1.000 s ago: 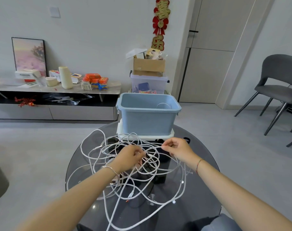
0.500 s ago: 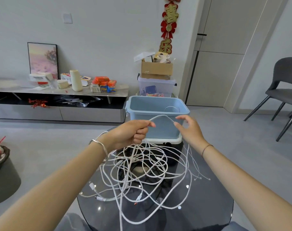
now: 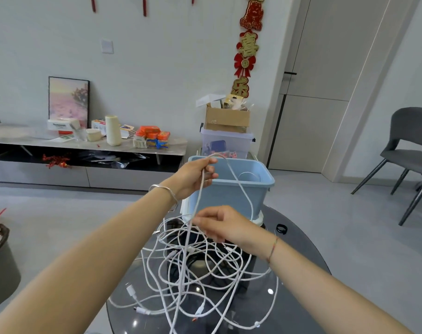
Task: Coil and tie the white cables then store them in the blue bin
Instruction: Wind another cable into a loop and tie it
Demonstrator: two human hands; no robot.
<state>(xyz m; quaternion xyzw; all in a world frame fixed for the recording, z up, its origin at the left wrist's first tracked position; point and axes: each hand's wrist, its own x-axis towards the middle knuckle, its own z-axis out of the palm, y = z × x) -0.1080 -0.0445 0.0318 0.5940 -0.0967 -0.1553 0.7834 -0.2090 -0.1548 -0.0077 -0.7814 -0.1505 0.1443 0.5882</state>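
A tangle of white cables point(image 3: 193, 268) lies on the round dark glass table point(image 3: 299, 283). My left hand point(image 3: 195, 177) is raised in front of the blue bin point(image 3: 231, 189) and pinches the top of a loop of one white cable. Lower down, my right hand point(image 3: 219, 225) pinches the same cable where it hangs above the tangle. The blue bin stands on a white lid at the far edge of the table, and a coiled white cable point(image 3: 249, 175) shows inside it.
A small black ring point(image 3: 281, 229) lies on the table right of the bin. Behind the bin are a clear storage box point(image 3: 227, 143) and a cardboard box point(image 3: 227, 119). A low cluttered console point(image 3: 84, 150) runs along the left wall. A grey chair point(image 3: 410, 150) stands at the right.
Both hands lifted a cable strand off the table. My left hand then rose higher in front of the bin, while my right hand came down to the hanging strand above the tangle.
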